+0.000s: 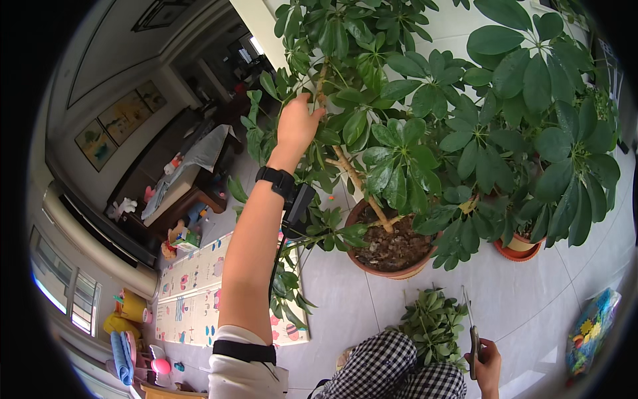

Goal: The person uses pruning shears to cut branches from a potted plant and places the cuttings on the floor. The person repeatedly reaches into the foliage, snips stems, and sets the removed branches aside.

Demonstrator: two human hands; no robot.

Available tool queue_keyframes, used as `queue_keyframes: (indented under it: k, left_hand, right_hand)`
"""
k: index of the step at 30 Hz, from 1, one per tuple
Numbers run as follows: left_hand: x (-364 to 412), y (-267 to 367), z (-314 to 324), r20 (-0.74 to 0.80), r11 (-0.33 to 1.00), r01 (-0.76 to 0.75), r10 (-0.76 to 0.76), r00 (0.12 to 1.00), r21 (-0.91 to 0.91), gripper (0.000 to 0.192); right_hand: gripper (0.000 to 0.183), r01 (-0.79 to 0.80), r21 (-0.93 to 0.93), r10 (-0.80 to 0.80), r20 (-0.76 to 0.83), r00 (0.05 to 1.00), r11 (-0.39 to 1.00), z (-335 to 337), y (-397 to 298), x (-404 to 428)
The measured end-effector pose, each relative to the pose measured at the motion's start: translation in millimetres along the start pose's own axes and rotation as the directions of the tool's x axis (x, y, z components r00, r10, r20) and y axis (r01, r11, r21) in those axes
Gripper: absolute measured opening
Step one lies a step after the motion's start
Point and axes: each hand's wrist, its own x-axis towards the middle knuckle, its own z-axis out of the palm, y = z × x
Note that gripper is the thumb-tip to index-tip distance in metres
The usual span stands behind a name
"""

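My left hand (298,124) reaches up into a tall leafy potted plant, an umbrella plant by its leaves (398,139). The thumb lies against its woody stem (351,172); leaves partly hide the fingertips, so the grip is unclear. The stem leans out of soil in a round terracotta-coloured pot (394,269). Low at the right, my right hand (486,364) grips the dark handle of a cutting tool (473,344), its long thin blade pointing away from me. Beside that blade, a heap of leafy cuttings (431,319) lies on the floor before my knees.
Another pot (518,247) stands in an orange saucer at the right. A clear bag of colourful pieces (590,334) lies on the tiled floor (344,309). At left is a patterned play mat (189,314); beyond it stands a wooden sofa (172,202). Toys and containers (132,306) sit lower left.
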Motion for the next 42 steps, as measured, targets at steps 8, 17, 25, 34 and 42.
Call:
queue_keyframes:
  k: [8,17,25,34,42]
  left_hand:
    - [35,-31,28,0.038,0.948,0.085,-0.078,0.996,-0.305,0.032]
    - [55,-31,16,0.202,0.81,0.335,-0.269,0.942,-0.481,0.025]
    - [54,-14,0,0.257,0.972,0.167,-0.121,0.959,-0.165,0.028]
    - [42,-30,-8,0.42,0.827,0.291,-0.075,0.905,-0.48,0.038]
    - [29,-23,-14,0.261,0.995,-0.067,0.083,0.962,-0.071,0.035]
  right_hand:
    - [0.042,-0.058,0.019,0.058,-0.003,0.998,0.998,-3,12,-6]
    - [0.042,-0.042,-0.065,0.041,-0.018,0.999,0.997,-4,-6,-6]
    - [0.041,-0.057,-0.086,0.053,-0.055,0.997,0.995,-5,-3,-2]
    - [0.039,-0.069,-0.068,0.065,-0.061,0.996,0.995,0,-3,-2]
    - [0.039,-0.076,-0.127,0.07,-0.046,0.996,0.989,4,-14,0]
